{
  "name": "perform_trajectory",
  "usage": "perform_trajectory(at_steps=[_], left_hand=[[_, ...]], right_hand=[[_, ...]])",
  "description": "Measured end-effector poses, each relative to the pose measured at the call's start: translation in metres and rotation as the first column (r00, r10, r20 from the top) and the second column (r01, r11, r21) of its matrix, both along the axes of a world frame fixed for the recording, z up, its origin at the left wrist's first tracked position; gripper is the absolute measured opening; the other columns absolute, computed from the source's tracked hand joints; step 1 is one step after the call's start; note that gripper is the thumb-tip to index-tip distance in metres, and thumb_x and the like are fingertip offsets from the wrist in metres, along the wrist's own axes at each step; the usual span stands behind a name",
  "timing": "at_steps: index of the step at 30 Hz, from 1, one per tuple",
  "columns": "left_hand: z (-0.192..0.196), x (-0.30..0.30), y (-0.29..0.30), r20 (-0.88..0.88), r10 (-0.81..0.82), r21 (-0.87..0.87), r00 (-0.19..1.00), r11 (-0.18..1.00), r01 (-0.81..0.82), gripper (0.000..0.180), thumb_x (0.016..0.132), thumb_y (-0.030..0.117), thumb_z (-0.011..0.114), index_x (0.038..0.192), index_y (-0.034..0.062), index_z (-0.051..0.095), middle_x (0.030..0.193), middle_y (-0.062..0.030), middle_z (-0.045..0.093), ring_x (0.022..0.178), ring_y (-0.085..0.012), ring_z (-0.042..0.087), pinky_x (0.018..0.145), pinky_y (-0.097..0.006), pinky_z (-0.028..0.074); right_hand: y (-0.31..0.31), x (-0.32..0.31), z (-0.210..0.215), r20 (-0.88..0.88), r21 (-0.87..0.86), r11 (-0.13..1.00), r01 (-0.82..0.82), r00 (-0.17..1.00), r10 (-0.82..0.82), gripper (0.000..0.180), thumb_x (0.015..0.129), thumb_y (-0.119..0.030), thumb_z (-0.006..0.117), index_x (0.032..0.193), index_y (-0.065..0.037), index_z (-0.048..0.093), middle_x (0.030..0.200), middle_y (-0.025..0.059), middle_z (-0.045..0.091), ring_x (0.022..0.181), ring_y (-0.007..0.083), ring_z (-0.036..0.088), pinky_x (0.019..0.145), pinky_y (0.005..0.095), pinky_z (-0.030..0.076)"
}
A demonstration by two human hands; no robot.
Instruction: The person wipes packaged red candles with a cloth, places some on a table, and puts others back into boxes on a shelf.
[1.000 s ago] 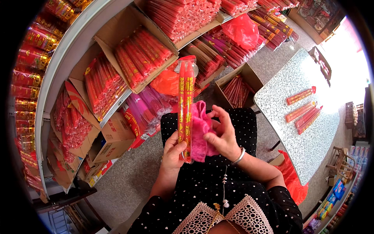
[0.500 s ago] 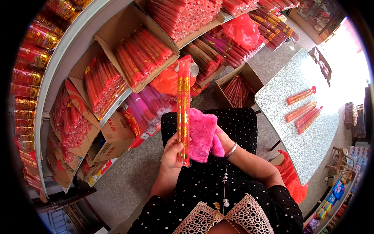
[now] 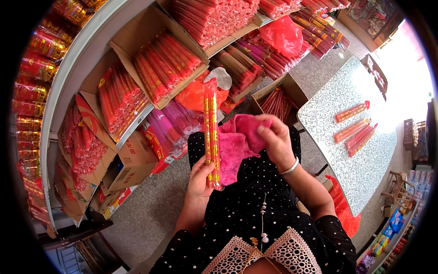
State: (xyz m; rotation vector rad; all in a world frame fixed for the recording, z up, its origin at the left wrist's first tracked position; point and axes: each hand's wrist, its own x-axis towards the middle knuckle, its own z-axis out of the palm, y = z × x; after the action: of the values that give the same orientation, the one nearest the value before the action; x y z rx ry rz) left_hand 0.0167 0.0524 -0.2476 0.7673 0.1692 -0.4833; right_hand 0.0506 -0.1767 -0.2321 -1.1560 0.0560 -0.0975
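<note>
In my left hand a slim pack of red candles stands nearly upright, its clear wrap showing gold print. My thumb and fingers are closed round its lower end. Just right of the pack hangs a fuzzy pink cloth, its left edge against the candles. My right hand, with a bangle at the wrist, pinches the upper right part of this cloth, which is bunched there. Some fingers of both hands are hidden behind what they hold.
On the speckled table to the right lie several red candle packs. Left and ahead, a curved shelf holds open cartons of red packs. A floor carton holds more red sticks. A red plastic bag hangs below the table.
My right hand has come up and to the right from behind the cloth, pulling its upper part along. The candle pack has shifted slightly left and turned, showing two candles side by side.
</note>
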Motion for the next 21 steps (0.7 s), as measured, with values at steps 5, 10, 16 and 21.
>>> perform_trajectory(at_steps=[5,10,16,21], left_hand=[[0.006,0.003,-0.003,0.074,-0.044,-0.099,0.996,0.994,0.052,0.041,0.086,0.007,0.053,0.124,-0.0040,0.043,0.110,-0.0099,0.058,0.098,-0.0161,0.058,0.086,-0.030,0.047],[0.007,0.004,-0.001,0.094,-0.119,-0.111,0.988,0.985,0.129,0.047,0.083,0.010,0.057,0.126,-0.0037,0.041,0.115,-0.0109,0.056,0.104,-0.0182,0.056,0.091,-0.032,0.044],[0.002,-0.001,-0.004,0.002,-0.145,-0.111,0.989,0.983,0.144,0.044,0.083,0.009,0.057,0.124,-0.0029,0.043,0.112,-0.0100,0.057,0.101,-0.0182,0.057,0.089,-0.032,0.046],[0.001,0.000,-0.005,0.049,-0.075,-0.154,0.996,0.985,0.082,0.035,0.084,0.009,0.057,0.117,-0.0008,0.048,0.105,-0.0079,0.059,0.094,-0.0175,0.059,0.084,-0.033,0.049]], right_hand=[[0.009,-0.014,0.025,0.203,-0.609,0.756,-0.242,0.873,0.443,0.030,0.079,-0.003,0.060,0.108,-0.001,0.059,0.097,0.0100,0.059,0.097,0.0205,0.053,0.083,0.0314,0.044],[0.019,-0.018,0.024,0.338,-0.820,0.566,-0.078,0.733,0.591,0.036,0.066,0.002,0.058,0.102,-0.001,0.058,0.093,0.0143,0.060,0.092,0.0320,0.054,0.080,0.0372,0.047],[0.023,-0.019,0.015,0.340,-0.794,0.601,-0.096,0.749,0.569,0.027,0.067,0.002,0.057,0.093,0.000,0.052,0.092,0.0159,0.054,0.091,0.0335,0.053,0.078,0.0350,0.048],[0.015,-0.014,0.017,0.257,-0.635,0.766,-0.102,0.907,0.334,0.043,0.067,-0.009,0.072,0.104,-0.002,0.052,0.107,0.0118,0.049,0.098,0.0245,0.051,0.077,0.0316,0.046]])
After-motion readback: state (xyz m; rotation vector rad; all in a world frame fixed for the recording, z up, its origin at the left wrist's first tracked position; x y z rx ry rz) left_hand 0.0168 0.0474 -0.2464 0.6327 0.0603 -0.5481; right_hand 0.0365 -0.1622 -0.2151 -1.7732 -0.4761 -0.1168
